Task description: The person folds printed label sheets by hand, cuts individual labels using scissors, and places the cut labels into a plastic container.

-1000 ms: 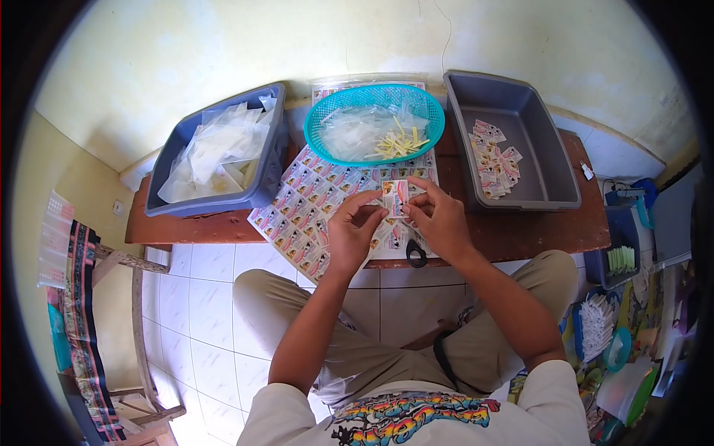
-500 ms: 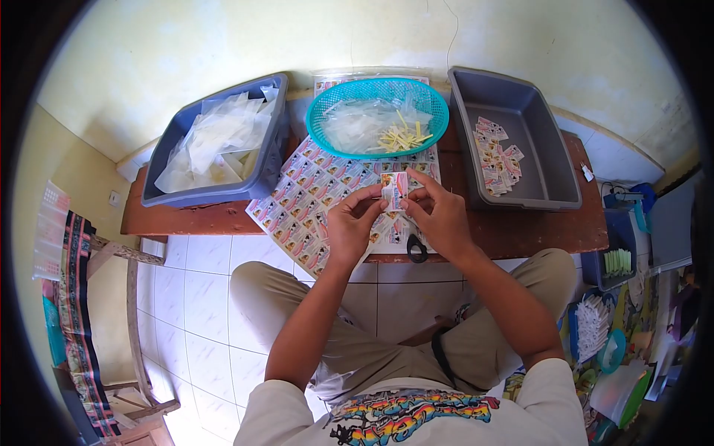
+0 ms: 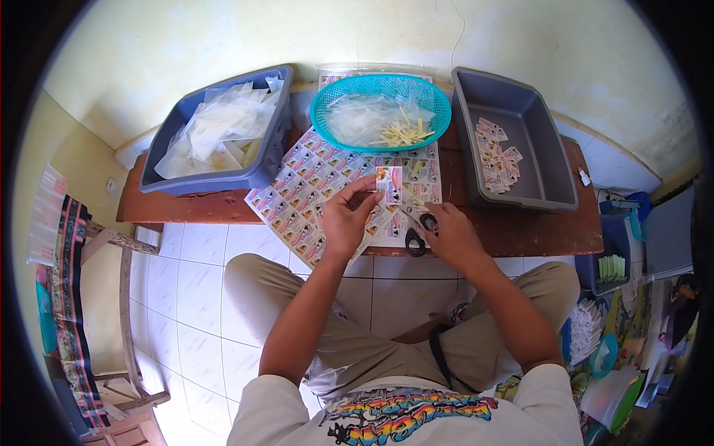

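Note:
My left hand (image 3: 344,225) pinches a small printed label (image 3: 390,184) by its lower left edge, raised above printed sheets (image 3: 294,199) bearing rows of the same design. Black-handled scissors (image 3: 414,243) lie at the front of the sheets, blades pointing away from me. My right hand (image 3: 457,239) is closed around one of their handle loops, thumb and fingers partly hiding it. The other loop shows just left of that hand.
A turquoise basket (image 3: 318,128) holds clear plastic bags and yellowish strips. Left of it, a grey tub (image 3: 253,178) contains translucent bags. In the right-hand grey tub (image 3: 547,201) are several cut labels. All stand on a brown wooden bench (image 3: 550,232).
My right hand has let go of the label and moved down to the scissors, whose handles now stand apart. My left hand keeps the label, slightly further left.

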The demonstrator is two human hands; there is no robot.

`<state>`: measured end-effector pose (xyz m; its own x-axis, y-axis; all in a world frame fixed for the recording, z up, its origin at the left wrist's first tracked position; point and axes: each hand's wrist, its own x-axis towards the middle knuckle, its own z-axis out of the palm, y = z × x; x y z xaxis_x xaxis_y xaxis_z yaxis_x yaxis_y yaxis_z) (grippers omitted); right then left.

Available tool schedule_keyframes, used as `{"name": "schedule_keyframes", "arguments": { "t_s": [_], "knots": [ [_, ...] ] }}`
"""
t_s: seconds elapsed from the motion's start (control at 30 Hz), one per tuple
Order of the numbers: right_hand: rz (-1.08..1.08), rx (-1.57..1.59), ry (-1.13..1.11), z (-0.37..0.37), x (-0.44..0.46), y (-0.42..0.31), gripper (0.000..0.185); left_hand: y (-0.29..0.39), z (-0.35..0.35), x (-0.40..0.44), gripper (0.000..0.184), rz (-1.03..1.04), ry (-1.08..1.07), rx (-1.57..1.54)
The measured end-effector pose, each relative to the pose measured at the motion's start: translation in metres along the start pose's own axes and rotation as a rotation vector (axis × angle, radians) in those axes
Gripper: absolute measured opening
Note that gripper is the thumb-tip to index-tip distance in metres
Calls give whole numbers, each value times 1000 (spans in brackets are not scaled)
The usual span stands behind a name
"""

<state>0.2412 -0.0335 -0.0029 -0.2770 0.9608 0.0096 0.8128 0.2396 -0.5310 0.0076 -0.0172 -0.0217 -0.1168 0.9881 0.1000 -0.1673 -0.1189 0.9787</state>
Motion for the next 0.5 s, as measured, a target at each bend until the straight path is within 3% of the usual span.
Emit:
{"name": "schedule_keyframes", "arguments": {
  "t_s": [0.5],
  "knots": [
    [-110,-250,-31,32,-3,-16,63,-2,3,5,35,28,34,-51]
  ]
}}
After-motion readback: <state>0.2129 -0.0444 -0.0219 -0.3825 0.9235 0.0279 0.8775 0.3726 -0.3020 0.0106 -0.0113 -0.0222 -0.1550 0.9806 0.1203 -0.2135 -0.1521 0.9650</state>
